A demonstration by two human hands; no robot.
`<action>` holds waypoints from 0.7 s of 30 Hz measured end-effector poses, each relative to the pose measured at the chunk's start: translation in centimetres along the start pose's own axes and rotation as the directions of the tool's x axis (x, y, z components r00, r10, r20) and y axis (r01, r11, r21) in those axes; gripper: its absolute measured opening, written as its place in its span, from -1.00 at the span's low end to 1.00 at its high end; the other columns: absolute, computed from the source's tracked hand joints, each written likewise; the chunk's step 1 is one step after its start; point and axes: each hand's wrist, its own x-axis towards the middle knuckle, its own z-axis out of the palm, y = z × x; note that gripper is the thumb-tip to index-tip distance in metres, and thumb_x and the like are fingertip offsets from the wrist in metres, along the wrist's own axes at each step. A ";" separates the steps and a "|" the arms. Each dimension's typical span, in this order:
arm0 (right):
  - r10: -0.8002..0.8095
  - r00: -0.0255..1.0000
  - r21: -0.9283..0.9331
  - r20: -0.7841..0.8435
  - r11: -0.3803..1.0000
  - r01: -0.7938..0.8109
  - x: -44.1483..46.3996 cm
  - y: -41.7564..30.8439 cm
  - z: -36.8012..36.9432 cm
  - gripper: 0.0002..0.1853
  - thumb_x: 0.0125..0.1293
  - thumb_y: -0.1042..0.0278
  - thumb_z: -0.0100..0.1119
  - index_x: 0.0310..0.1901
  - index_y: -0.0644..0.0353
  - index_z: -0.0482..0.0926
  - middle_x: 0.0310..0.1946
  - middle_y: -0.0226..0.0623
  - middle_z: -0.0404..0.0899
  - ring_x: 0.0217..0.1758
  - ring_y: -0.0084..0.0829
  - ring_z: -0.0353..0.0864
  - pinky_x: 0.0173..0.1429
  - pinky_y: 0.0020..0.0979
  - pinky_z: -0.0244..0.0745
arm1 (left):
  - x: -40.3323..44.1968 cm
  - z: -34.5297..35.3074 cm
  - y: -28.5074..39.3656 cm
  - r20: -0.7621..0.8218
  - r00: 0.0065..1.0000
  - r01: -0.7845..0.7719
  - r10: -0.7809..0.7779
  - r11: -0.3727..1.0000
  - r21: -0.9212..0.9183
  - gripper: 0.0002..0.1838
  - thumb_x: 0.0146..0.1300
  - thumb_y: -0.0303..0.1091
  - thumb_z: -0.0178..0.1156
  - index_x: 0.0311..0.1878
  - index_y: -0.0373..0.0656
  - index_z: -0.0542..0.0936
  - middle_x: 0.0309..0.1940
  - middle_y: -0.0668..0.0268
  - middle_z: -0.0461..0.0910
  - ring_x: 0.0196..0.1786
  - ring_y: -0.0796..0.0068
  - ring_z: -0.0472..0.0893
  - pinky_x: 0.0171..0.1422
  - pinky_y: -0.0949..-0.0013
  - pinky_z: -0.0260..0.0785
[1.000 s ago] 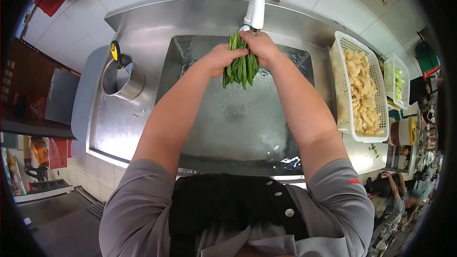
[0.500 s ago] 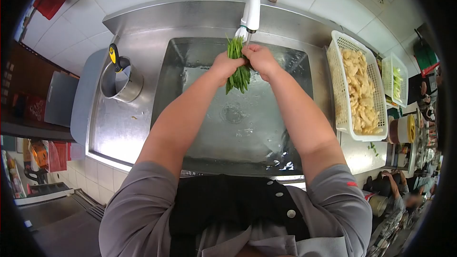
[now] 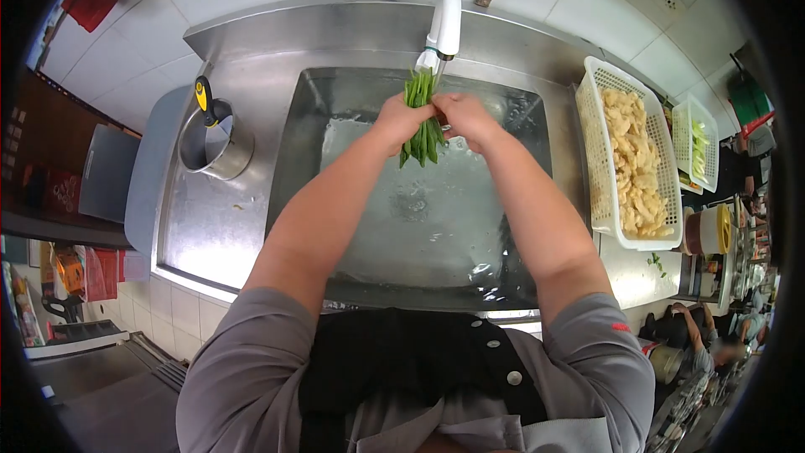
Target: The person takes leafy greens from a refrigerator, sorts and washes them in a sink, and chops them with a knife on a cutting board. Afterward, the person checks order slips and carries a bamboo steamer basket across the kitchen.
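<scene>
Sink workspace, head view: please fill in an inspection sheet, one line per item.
Surface: metal sink, wet, water in it; small scrap on the left counter.
Things: green leafy bundle, held just below the faucet.
Clutter: metal pot with yellow-handled tool, left; white basket of pale pieces, right.
Hands: left grips the bundle; right beside it, grip unclear.
Cables: nothing seen.
Surroundings: people at lower right, blurred.

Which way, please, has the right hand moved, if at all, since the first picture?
Yes, the right hand has come toward the person, away from the faucet.
</scene>
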 end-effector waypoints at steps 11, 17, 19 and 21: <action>-0.243 0.970 -0.125 0.032 0.961 0.245 0.9 -1.5 -2.0 -0.74 0.35 0.17 0.32 -0.20 0.24 0.72 -0.39 -0.43 0.65 -0.31 -0.57 0.55 -0.10 -0.47 0.45 | -0.4 -0.3 -0.2 0.123 0.992 -0.083 0.019 0.832 0.549 -0.71 0.11 -0.41 0.33 -0.07 -0.23 0.63 -0.25 0.26 0.67 -0.19 0.45 0.64 -0.05 0.32 0.47; -0.238 0.954 0.115 -0.181 0.959 0.260 1.1 -2.8 -2.9 -0.80 0.37 0.22 0.30 -0.27 0.18 0.66 -0.43 -0.48 0.61 -0.34 -0.63 0.54 -0.16 -0.49 0.47 | -0.3 -1.3 -1.8 0.144 0.990 -0.067 0.000 0.884 0.463 -0.71 0.15 -0.42 0.31 -0.04 -0.24 0.62 -0.26 0.27 0.66 -0.18 0.46 0.63 -0.05 0.33 0.48; -0.241 0.947 0.152 -0.212 0.949 0.275 0.8 -3.2 -3.8 -0.80 0.37 0.26 0.30 -0.25 0.24 0.67 -0.45 -0.42 0.60 -0.41 -0.60 0.51 -0.24 -0.49 0.45 | -0.1 -2.3 -2.4 0.098 0.994 -0.001 -0.041 0.920 0.392 -0.70 0.19 -0.43 0.29 0.00 -0.24 0.60 -0.26 0.27 0.65 -0.17 0.45 0.64 -0.05 0.33 0.49; -0.246 0.964 0.120 -0.096 0.959 0.257 0.9 -3.6 -5.2 -0.83 0.37 0.30 0.27 -0.26 0.25 0.65 -0.44 -0.39 0.61 -0.45 -0.59 0.55 -0.32 -0.50 0.47 | 0.0 -3.1 -2.1 0.016 0.994 0.098 -0.104 0.966 0.240 -0.69 0.24 -0.42 0.28 0.05 -0.25 0.58 -0.24 0.27 0.64 -0.15 0.42 0.65 -0.05 0.31 0.51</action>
